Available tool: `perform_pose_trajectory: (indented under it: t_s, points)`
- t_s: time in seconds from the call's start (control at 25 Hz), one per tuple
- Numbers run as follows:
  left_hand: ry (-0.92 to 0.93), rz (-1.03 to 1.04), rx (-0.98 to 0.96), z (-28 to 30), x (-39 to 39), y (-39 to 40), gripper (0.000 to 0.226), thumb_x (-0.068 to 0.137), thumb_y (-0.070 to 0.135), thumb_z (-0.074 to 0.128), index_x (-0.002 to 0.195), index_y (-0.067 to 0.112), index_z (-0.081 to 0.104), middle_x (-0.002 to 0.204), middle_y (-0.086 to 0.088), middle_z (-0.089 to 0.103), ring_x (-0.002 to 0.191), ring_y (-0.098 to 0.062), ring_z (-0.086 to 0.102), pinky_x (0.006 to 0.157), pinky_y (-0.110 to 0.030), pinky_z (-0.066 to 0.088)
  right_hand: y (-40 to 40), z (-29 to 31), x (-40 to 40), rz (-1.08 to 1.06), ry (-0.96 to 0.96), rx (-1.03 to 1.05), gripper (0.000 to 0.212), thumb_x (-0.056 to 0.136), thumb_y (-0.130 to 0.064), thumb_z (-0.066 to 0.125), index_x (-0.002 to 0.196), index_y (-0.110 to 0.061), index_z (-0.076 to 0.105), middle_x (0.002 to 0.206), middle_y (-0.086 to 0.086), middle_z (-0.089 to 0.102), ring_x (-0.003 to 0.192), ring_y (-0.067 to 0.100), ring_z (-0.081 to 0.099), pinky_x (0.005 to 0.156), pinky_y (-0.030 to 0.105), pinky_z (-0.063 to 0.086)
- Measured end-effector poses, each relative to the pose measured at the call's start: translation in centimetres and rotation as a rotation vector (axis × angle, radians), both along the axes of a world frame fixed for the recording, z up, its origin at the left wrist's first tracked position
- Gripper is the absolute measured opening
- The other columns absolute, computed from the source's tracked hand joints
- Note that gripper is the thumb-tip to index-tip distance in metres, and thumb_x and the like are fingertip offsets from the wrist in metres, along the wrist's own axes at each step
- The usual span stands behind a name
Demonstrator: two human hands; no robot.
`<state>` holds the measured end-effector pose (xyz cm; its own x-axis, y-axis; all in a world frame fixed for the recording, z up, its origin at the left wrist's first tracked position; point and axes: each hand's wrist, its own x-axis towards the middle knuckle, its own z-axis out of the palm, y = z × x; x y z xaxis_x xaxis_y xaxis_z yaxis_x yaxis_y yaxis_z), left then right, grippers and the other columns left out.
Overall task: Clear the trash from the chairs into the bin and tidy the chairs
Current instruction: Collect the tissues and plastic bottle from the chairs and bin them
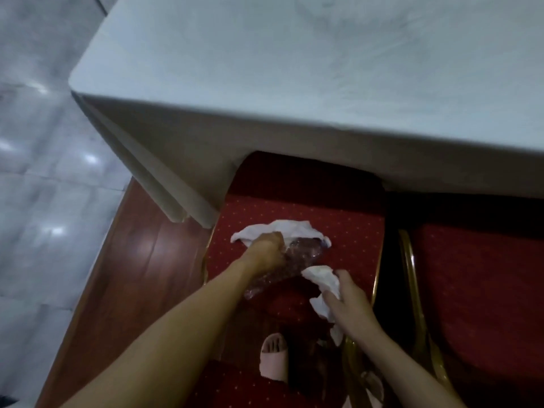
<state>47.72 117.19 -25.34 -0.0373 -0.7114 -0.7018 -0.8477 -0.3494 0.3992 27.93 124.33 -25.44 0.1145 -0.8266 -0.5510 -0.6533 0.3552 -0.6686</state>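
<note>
A red padded chair (347, 219) with a gold frame is pushed partly under a table. On its seat lie a crumpled white tissue (282, 229) and a clear crushed plastic wrapper (297, 257). My left hand (268, 251) is closed on the plastic wrapper, right beside the tissue. Closer to the seat's front edge, my right hand (350, 301) grips a second wad of white tissue (323, 279). No bin is in view.
A table under a white cloth (294, 83) overhangs the chair's far end. A second red chair (477, 290) stands to the right. Grey tiles (38, 172) and a wooden strip (132, 260) form the floor at left. My foot in a pink slipper (273, 360) is below.
</note>
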Motion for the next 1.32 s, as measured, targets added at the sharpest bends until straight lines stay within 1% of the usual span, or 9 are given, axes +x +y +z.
perform_pose_trajectory:
  t_s: [0.16, 0.4, 0.48, 0.64, 0.8, 0.88, 1.0, 1.2, 1.32]
  points:
    - [0.050, 0.067, -0.108, 1.8, 0.3, 1.9, 0.050, 0.081, 0.017, 0.071, 0.126, 0.013, 0.050, 0.120, -0.011, 0.063, 0.107, -0.027, 0.061, 0.081, -0.027, 0.045, -0.4, 3.1, -0.7, -0.002, -0.032, -0.018, 0.030, 0.093, -0.018, 0.051, 0.121, -0.027, 0.046, 0.104, -0.012, 0.061, 0.089, 0.002, 0.062, 0.065, 0.018, 0.048]
    - [0.039, 0.160, 0.032, -0.8, 1.6, 2.4, 0.103, 0.081, 0.009, 0.070, 0.151, 0.005, -0.005, 0.121, -0.022, 0.059, 0.103, -0.030, 0.062, 0.074, -0.026, 0.049, 2.4, 2.3, -3.1, -0.043, -0.040, 0.024, 0.031, 0.093, -0.017, 0.051, 0.123, -0.022, 0.047, 0.101, -0.011, 0.061, 0.092, 0.005, 0.061, 0.075, 0.028, 0.053]
    - [-0.046, 0.014, 0.068, -1.8, 1.2, 2.4, 0.088, 0.082, 0.013, 0.069, 0.149, 0.003, 0.012, 0.109, -0.018, 0.061, 0.091, -0.025, 0.061, 0.065, -0.024, 0.049, 4.2, 1.7, -3.9, -0.088, -0.046, 0.046, 0.031, 0.093, -0.017, 0.052, 0.123, -0.023, 0.047, 0.098, -0.015, 0.059, 0.090, 0.003, 0.060, 0.073, 0.025, 0.050]
    - [-0.189, -0.141, -0.123, -2.8, 0.2, 1.9, 0.033, 0.081, 0.022, 0.067, 0.108, 0.004, 0.062, 0.112, -0.017, 0.063, 0.099, -0.030, 0.063, 0.082, -0.035, 0.054, 6.1, 1.3, -4.2, -0.092, -0.087, 0.088, 0.031, 0.093, -0.016, 0.052, 0.121, -0.027, 0.048, 0.099, -0.016, 0.060, 0.090, -0.001, 0.059, 0.068, 0.015, 0.044]
    - [-0.328, -0.248, -0.232, -2.6, -1.7, 2.5, 0.040, 0.083, 0.031, 0.064, 0.114, 0.006, 0.060, 0.131, -0.014, 0.042, 0.121, -0.033, 0.042, 0.103, -0.046, 0.043, 5.3, 1.2, -4.4, -0.113, -0.108, 0.095, 0.030, 0.092, -0.011, 0.052, 0.120, -0.021, 0.049, 0.101, -0.008, 0.062, 0.089, 0.000, 0.059, 0.066, 0.014, 0.043]
    - [-0.184, -0.222, -0.188, -1.7, -2.1, 2.5, 0.028, 0.083, 0.028, 0.063, 0.101, 0.006, 0.061, 0.113, -0.011, 0.058, 0.103, -0.028, 0.057, 0.084, -0.035, 0.052, 4.7, 1.5, -4.7, -0.110, -0.112, 0.082, 0.030, 0.091, -0.011, 0.052, 0.120, -0.019, 0.050, 0.104, -0.004, 0.063, 0.092, 0.002, 0.059, 0.068, 0.016, 0.044]
    - [-0.029, -0.093, -0.111, 1.0, -1.6, 2.6, 0.018, 0.082, 0.026, 0.067, 0.082, 0.010, 0.057, 0.076, -0.002, 0.063, 0.063, -0.017, 0.059, 0.052, -0.020, 0.043, 3.8, 3.6, -5.3, -0.101, -0.099, 0.062, 0.026, 0.092, -0.013, 0.051, 0.118, -0.020, 0.051, 0.103, -0.005, 0.062, 0.091, 0.003, 0.060, 0.068, 0.018, 0.045]
    - [0.056, 0.031, -0.215, 10.6, -0.3, 5.0, 0.014, 0.075, 0.021, 0.067, 0.080, 0.020, 0.054, 0.070, 0.009, 0.061, 0.057, -0.002, 0.056, 0.043, -0.008, 0.039, 2.7, 11.5, -5.3, -0.126, -0.096, 0.008, 0.023, 0.091, -0.011, 0.051, 0.114, -0.015, 0.053, 0.102, 0.000, 0.065, 0.091, 0.014, 0.063, 0.077, 0.034, 0.055]
    - [0.117, 0.156, -0.293, 18.4, 0.2, 7.5, 0.020, 0.073, 0.025, 0.068, 0.089, 0.020, 0.056, 0.073, 0.010, 0.063, 0.066, -0.010, 0.063, 0.048, -0.009, 0.041, 3.0, 18.8, -4.0, -0.111, -0.166, -0.068, 0.023, 0.091, -0.006, 0.048, 0.111, -0.018, 0.053, 0.102, -0.001, 0.064, 0.095, 0.015, 0.064, 0.070, 0.025, 0.050]
